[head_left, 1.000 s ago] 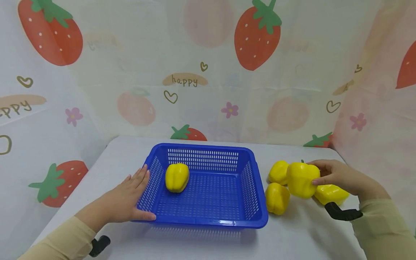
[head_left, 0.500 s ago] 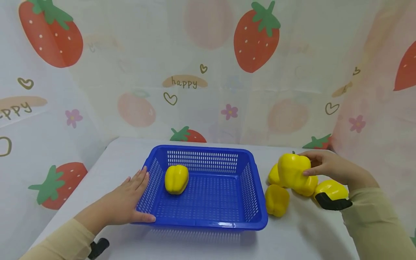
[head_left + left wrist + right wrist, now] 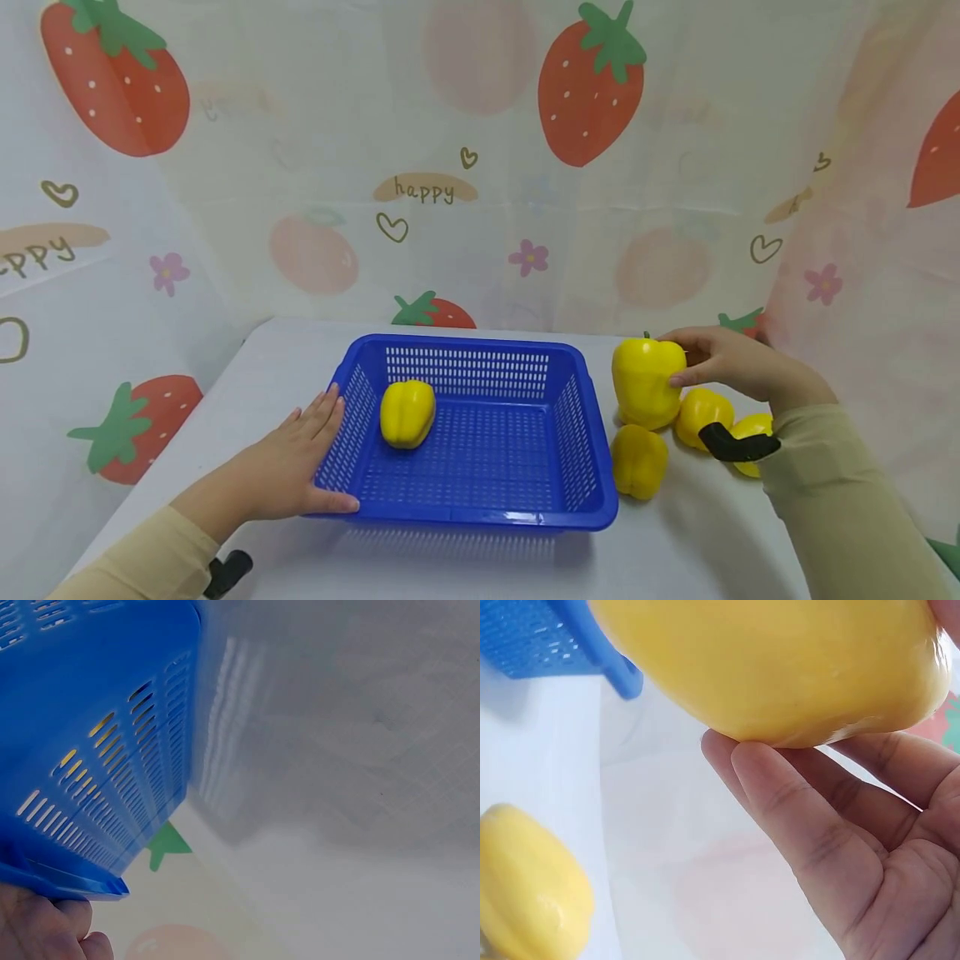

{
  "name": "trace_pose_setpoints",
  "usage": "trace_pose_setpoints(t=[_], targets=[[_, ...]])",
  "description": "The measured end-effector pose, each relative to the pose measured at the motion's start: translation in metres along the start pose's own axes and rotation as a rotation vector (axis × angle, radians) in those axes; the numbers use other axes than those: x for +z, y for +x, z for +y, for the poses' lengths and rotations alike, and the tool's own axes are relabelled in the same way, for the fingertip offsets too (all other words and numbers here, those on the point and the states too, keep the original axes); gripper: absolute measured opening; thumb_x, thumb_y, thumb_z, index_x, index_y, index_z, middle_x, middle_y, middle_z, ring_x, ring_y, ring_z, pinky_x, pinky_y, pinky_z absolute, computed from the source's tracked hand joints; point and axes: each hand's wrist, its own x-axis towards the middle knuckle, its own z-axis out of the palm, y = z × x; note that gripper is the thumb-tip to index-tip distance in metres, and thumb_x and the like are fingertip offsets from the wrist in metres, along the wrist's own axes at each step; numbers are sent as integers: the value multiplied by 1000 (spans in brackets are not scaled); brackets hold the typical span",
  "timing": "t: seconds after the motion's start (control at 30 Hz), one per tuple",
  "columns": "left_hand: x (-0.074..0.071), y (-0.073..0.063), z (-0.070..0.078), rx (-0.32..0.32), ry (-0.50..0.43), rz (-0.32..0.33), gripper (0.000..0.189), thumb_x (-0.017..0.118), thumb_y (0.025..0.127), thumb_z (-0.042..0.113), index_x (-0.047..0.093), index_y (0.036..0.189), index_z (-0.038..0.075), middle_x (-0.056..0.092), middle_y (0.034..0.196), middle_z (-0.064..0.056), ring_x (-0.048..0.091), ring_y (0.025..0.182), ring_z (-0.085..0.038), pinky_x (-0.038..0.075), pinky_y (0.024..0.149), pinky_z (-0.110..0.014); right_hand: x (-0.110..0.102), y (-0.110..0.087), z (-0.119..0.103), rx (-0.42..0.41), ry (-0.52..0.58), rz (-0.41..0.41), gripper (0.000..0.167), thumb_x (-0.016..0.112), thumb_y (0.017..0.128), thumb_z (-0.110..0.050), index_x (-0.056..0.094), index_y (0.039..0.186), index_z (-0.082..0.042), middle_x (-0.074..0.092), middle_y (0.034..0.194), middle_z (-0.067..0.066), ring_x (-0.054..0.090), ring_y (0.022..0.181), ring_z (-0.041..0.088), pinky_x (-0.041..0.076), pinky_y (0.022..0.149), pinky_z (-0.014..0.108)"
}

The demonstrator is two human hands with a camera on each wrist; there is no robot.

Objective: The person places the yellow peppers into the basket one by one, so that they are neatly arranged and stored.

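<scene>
My right hand (image 3: 731,358) grips a yellow bell pepper (image 3: 645,383) with a green stem, thumb in front and fingers behind. It is held upright to the right of a blue plastic basket (image 3: 525,518). The right wrist view shows fingertips against the underside of this pepper (image 3: 780,675). My left hand (image 3: 288,471) rests on the basket's left rim, fingers extended and thumb along the front corner. Another yellow pepper (image 3: 407,414) lies inside, towards the left. In the left wrist view, fingers (image 3: 56,930) touch the rim from outside.
Right of the basket lie a near yellow pepper (image 3: 640,462), another pepper (image 3: 705,417) and a third pepper (image 3: 752,427) partly behind my right wrist strap. The held pepper hides one more. A strawberry-print curtain (image 3: 480,250) stands behind the white table (image 3: 660,550).
My right hand has carried the held pepper left and slightly up, towards the basket's right side, uncovering a pepper below it. My left hand has stayed on the rim.
</scene>
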Motion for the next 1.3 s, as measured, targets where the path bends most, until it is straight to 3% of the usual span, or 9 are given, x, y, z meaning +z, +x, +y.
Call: trace_pose_setpoints(t=[0.37,0.63,1.1,1.3], targets=[[-2,-2,2,1,-13,4,125,46,61,84,14,144,-3,3,152,-20,8,138,-36,14,107,-56,6,22,-15,-40,79,-61,46,65,85,-15,49,125,1,62,108,14,59,95,28,48,87,32],[-1,-2,1,6,10,4,125,44,61,85,15,144,-4,4,151,-21,9,138,-36,14,107,-56,18,42,-27,-52,71,-74,46,67,83,-20,52,123,-5,63,105,13,59,94,30,45,90,40],[-5,-2,2,30,27,15,124,40,63,86,16,143,-6,5,151,-23,9,138,-38,14,107,-57,44,81,-38,-55,75,-103,46,70,81,-29,56,121,-11,63,106,9,59,96,27,43,92,42],[-3,-1,2,23,19,18,124,41,62,86,17,143,-5,5,151,-22,9,138,-37,15,107,-56,52,93,-39,-44,100,-98,45,71,80,-29,57,118,-9,63,104,10,58,95,28,45,90,40]])
